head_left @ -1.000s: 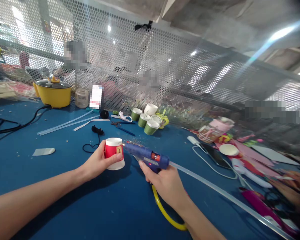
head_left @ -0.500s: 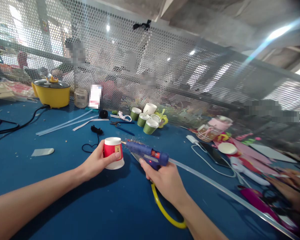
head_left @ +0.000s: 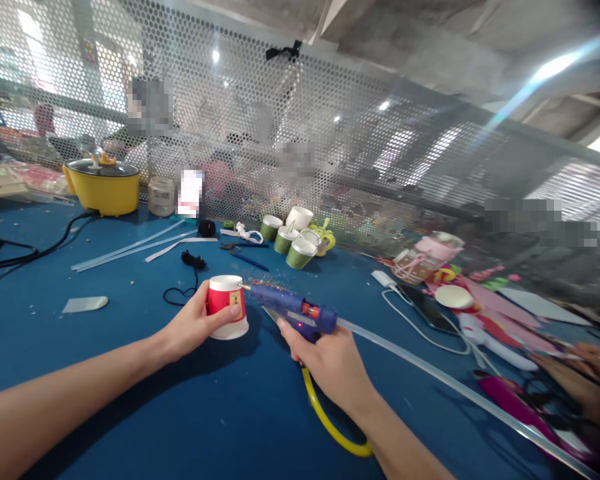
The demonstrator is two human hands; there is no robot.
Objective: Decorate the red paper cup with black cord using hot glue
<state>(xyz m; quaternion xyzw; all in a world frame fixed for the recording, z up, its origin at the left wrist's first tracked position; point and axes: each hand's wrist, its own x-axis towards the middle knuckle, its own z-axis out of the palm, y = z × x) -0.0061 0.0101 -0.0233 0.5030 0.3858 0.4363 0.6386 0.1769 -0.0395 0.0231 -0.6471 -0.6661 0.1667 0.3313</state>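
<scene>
My left hand [head_left: 193, 320] is closed around a white paper cup [head_left: 229, 329] with a red band and a small gold label, its thumb lying across the front. The cup's wider end faces down, just above the blue tabletop. In my right hand [head_left: 333, 363] is a blue hot glue gun [head_left: 293, 308], its red light lit and a long clear glue stick [head_left: 415, 357] running out of the back. The metal nozzle [head_left: 245, 287] is at the upper right edge of the cup, touching or very close to it. A yellow cable [head_left: 325, 420] hangs below the gun's handle.
Small green-and-white cups [head_left: 301, 251] stand by the mesh screen [head_left: 280, 133]. Pliers [head_left: 247, 257], black cord [head_left: 194, 260] and clear glue sticks [head_left: 130, 250] lie behind the cup. A yellow electric pot [head_left: 105, 193] stands far left. At right are a phone [head_left: 427, 308] and another person's hand [head_left: 587, 363].
The glue gun has shifted very slightly left along the cup's upper edge. My left hand and the cup have hardly moved.
</scene>
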